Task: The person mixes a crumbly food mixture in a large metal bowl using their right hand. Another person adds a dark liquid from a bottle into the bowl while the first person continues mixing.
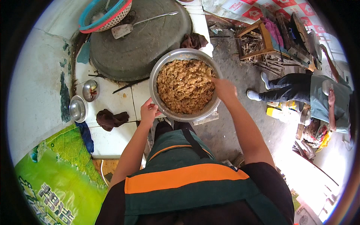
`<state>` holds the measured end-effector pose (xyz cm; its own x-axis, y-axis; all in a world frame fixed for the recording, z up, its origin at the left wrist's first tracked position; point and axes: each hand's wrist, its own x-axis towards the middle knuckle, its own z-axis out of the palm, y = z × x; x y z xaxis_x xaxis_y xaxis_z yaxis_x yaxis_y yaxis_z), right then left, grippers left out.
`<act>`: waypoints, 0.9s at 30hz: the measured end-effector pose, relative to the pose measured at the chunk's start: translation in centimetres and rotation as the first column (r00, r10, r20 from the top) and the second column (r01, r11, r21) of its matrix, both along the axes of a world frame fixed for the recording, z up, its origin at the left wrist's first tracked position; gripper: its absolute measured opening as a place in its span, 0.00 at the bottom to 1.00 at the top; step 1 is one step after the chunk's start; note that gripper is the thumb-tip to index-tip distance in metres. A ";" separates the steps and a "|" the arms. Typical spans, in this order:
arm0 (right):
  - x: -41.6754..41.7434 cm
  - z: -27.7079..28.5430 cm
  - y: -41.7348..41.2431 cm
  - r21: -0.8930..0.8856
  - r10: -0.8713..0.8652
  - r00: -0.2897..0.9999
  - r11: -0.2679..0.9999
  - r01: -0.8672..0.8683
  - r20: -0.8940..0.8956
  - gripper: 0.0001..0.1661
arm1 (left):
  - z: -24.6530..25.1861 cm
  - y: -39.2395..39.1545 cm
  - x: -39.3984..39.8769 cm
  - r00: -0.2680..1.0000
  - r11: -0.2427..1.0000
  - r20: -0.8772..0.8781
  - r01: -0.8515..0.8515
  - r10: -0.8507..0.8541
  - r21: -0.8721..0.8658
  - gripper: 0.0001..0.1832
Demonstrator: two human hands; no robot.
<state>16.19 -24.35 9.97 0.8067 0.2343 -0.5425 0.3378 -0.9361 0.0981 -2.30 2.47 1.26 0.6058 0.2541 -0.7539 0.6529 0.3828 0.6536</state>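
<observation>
In front of me is a wide stainless steel basin [156, 98], filled with a brown, chunky, moist food mixture [184, 87]. My left hand [149, 112] grips the basin's rim at its near left side. At the right rim my right hand [225, 89] is closed around a thin tan utensil [206, 75], whose tip goes into the mixture. Blur hides whether it is a pair of chopsticks or a single stick. The basin sits partly over the edge of the white-tiled counter [112, 94].
A large dark round lid [146, 53] carries a metal spatula [123, 30] and plastic baskets [112, 21]. Small metal bowls [90, 90] and a brown cloth [111, 119] lie left. Another person [326, 98] stands right, near a wooden frame [264, 36] with firewood.
</observation>
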 end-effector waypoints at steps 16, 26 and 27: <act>3.1 5.4 -3.2 -0.214 0.102 0.939 0.961 -0.178 -0.327 0.24 | -0.9 -0.7 -0.3 0.998 0.998 0.019 -0.054 0.054 -0.015 0.26; 8.8 3.9 9.2 -0.096 0.352 0.928 0.935 -0.342 0.120 0.09 | -0.3 -0.6 0.1 0.999 0.999 0.019 -0.034 0.034 -0.002 0.27; 7.2 4.4 11.0 0.023 0.338 0.930 0.939 -0.344 0.145 0.09 | -0.4 -0.6 0.0 0.999 0.999 0.017 -0.043 0.043 0.011 0.27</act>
<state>23.35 -13.35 14.37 0.7394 0.5308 -0.4142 0.6239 -0.7715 0.1250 -2.32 1.88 0.86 0.6068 0.2885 -0.7406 0.6249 0.4027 0.6688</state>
